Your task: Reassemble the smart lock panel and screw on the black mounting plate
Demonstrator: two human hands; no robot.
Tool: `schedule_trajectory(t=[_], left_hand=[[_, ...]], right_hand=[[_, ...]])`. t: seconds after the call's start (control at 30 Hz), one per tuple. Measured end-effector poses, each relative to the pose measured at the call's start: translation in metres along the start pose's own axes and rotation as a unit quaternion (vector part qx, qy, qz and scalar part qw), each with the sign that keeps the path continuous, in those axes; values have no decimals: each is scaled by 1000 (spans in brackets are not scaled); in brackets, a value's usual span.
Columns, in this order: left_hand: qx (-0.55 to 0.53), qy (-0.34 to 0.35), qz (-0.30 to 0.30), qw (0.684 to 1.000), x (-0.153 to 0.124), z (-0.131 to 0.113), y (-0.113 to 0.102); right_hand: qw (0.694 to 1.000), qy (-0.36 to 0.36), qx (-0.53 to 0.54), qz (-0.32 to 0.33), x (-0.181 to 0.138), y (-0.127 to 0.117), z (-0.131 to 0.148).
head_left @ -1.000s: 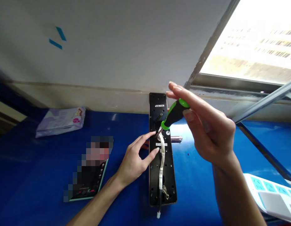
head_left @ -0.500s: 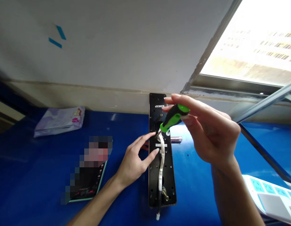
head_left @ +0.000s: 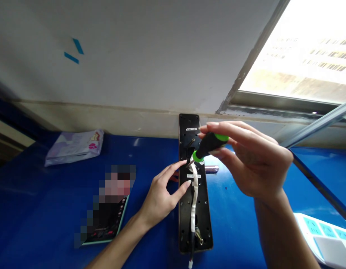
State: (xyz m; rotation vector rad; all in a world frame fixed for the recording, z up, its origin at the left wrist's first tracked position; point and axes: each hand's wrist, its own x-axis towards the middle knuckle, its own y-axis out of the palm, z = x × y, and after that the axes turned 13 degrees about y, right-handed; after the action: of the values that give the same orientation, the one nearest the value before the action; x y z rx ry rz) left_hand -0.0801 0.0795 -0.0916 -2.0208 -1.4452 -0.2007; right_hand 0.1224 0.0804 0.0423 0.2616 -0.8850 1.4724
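Observation:
A long black plate (head_left: 187, 213), which looks like the back of a door lock panel, lies lengthwise on the blue table. A cable in a white sleeve (head_left: 194, 198) runs down it to a white plug past its near end. Brass posts stand near both ends. My right hand (head_left: 254, 160) is closed around a green and black screwdriver (head_left: 210, 145), held tilted with its tip at the plate beside the cable's upper end. My left hand (head_left: 161, 190) lies at the plate's left edge, thumb and forefinger spread and touching it near the tip. Whether a screw sits under the tip is hidden.
A phone (head_left: 105, 220) with a partly blurred screen lies on the left, a purple and white packet (head_left: 74, 147) behind it. A silvery bar (head_left: 211, 169) sticks out right of the plate. A white power strip (head_left: 304, 224) and a metal frame (head_left: 318, 179) are at right.
The whole view has shifted slightly. My right hand has turned the screwdriver a little, showing more of the black grip; its tip stays at the same spot. My left hand keeps its place.

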Motion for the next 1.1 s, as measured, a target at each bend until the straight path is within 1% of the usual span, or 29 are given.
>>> schedule_trajectory(t=[0.1,0.17,0.2,0.27,0.37,0.4,0.47,0.57,0.67,0.73,0.77,0.87,0.9,0.93,0.97,1.03,1.1], left_hand=[[-14,-6,-3,1000,-1,1,1],[-30,-16,-7,999,-1,2,1],[-38,-22,-9,999,-1,2,2],[-51,-33,-10,998,0,2,2],[-74,-40,-10,996,1,1,2],[-78,-40,-9,996,2,0,1],[-78,-42,-8,996,2,0,2],[-74,-42,-9,996,2,0,2],[-67,-34,-3,997,1,2,1],[-41,-26,9,999,1,3,-1],[-21,-21,16,999,1,3,-2],[63,3,14,998,3,-1,-4],[92,18,4,996,4,-3,-5],[119,39,-10,992,6,-6,-6],[140,64,-24,988,9,-10,-6],[167,119,-44,978,16,-19,-6],[172,173,-40,969,25,-28,-4]], right_hand=[[997,-2,-45,-61,0,1,0],[995,1,-62,-79,0,2,-1],[995,2,-61,-77,0,2,-1],[999,6,-35,-38,0,0,-1],[998,23,38,51,0,-3,-1],[996,26,56,71,0,-4,-1],[994,24,66,82,1,-5,-1],[998,0,35,57,2,-5,-2],[1000,-24,-18,8,3,-2,-4],[999,-28,-39,-14,2,0,-5],[999,-24,-43,-12,2,0,-6],[998,4,-50,26,2,-1,-4],[998,16,-51,32,2,-4,-3],[998,20,-50,24,2,-7,-1],[999,15,-47,5,2,-12,2],[997,-2,-46,-55,1,-27,8],[992,-3,-71,-101,1,-46,12]])
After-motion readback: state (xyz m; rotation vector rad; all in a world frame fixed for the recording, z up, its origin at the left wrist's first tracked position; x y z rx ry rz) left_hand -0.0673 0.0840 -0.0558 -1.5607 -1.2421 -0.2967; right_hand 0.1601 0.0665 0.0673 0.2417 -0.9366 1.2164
